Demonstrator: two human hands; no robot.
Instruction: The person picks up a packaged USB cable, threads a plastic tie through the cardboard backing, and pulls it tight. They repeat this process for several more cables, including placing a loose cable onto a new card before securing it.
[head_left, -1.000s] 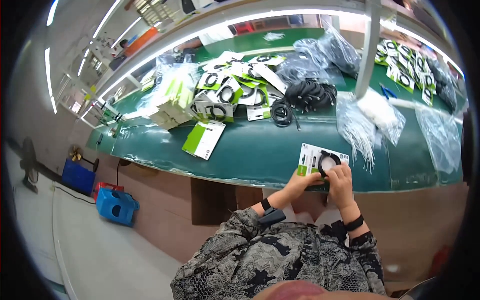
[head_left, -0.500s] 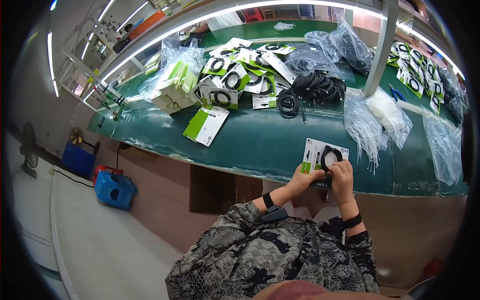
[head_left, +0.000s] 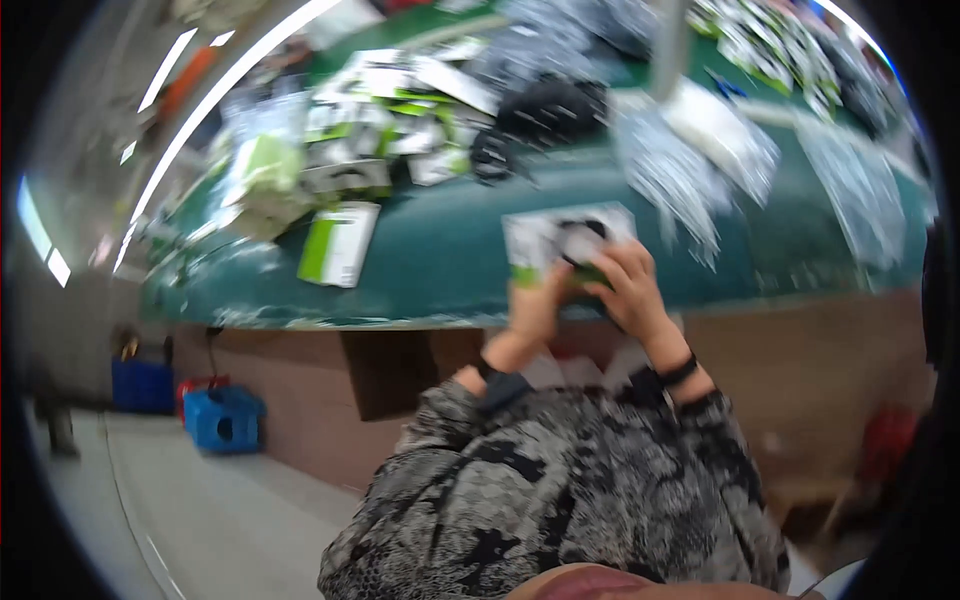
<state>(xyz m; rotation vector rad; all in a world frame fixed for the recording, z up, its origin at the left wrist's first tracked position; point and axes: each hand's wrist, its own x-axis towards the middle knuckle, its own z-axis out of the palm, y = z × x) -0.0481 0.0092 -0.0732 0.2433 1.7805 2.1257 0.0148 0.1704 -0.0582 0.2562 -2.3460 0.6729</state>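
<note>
A white and green packaging card [head_left: 528, 236] is held above the near edge of the green table, with a black coiled cable [head_left: 597, 228] against its face. My left hand [head_left: 536, 305] grips the card's lower left corner, its thumb near the coil. On the other side my right hand [head_left: 632, 287] has curled fingers against the lower right of the coil and card. Motion blur hides how the fingertips meet the cable and whether a tie is there. A small stack of similar cards [head_left: 343, 246] lies on the table to the left.
Behind are a heap of carded cables [head_left: 345, 175], a card bundle [head_left: 265, 175] and loose black cables [head_left: 550, 108]. Clear bags of white cable ties [head_left: 675, 165] lie right, near a metal post [head_left: 668, 50]. The table's near edge [head_left: 420, 322] runs before me.
The view has swung, shifting the table and its contents leftward and upward in the picture. Both hands still hold the card with its cable; the right fingers look more spread than before.
</note>
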